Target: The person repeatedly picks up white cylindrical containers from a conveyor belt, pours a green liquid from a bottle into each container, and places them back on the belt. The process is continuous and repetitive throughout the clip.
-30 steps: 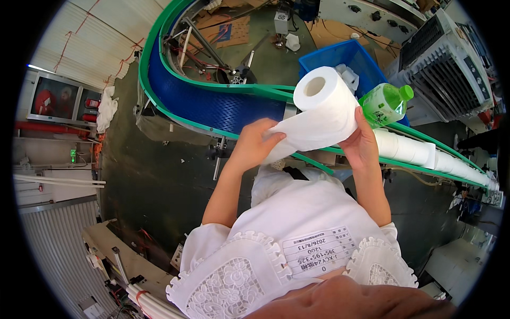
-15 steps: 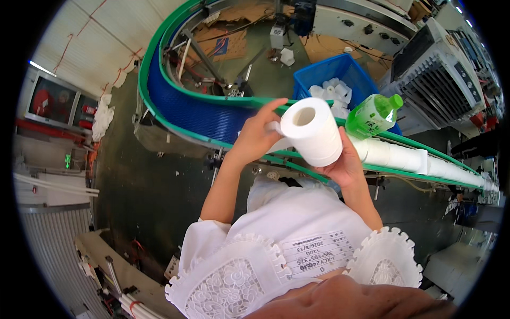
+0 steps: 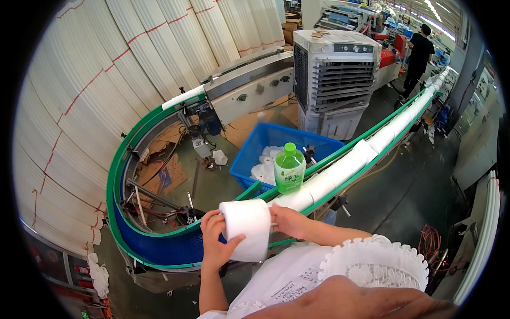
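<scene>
Between my two hands is a white toilet paper roll [image 3: 248, 228], lying on its side above the near end of the conveyor. My left hand [image 3: 217, 242] grips its left end, the fingers over the edge and the thumb across the front. At the other end, my right hand [image 3: 289, 221] presses against it; some of those fingers are hidden behind the roll. A row of white rolls [image 3: 340, 169] runs along the conveyor toward the far right. On the nearest of them stands a green plastic bottle [image 3: 290, 171].
The blue conveyor belt [image 3: 159, 246] with green guide rails curves round on the left. Beyond the rails sits a blue crate [image 3: 324, 144] holding white rolls. An air cooler [image 3: 340, 80] stands behind it. A person in black [image 3: 419, 56] is far right.
My view has swung up and to the right. The roll has turned from showing its hollow end to lying sideways, still between both hands.
</scene>
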Motion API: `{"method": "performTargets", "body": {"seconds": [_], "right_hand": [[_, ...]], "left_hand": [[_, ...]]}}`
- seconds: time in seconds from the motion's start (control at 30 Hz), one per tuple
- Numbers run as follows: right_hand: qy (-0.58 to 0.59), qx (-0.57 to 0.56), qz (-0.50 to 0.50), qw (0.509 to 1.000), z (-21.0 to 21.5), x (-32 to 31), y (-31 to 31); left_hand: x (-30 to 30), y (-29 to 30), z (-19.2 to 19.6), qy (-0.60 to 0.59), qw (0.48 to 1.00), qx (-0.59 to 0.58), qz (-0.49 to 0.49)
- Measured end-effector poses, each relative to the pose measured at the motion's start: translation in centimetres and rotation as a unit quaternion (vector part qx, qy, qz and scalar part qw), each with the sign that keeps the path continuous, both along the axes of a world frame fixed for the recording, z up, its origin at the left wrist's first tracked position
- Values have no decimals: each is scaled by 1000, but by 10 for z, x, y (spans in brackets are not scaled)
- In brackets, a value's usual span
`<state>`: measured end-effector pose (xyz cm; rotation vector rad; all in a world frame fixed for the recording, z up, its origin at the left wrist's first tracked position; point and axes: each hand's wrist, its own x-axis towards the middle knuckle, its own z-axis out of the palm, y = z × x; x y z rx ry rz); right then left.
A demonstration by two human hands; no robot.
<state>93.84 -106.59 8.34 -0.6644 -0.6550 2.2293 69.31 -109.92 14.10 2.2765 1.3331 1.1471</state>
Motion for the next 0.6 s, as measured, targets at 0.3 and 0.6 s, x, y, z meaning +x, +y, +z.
{"method": "performTargets", "body": {"seconds": [0.3, 0.6], "right_hand": [[-156, 65, -151, 974, 1, -6, 6], [-224, 137, -98, 960, 3, -6, 2]], "left_hand": [[24, 17, -31, -197, 956, -200, 83], [36, 19, -37, -371, 850, -357, 114]]}}
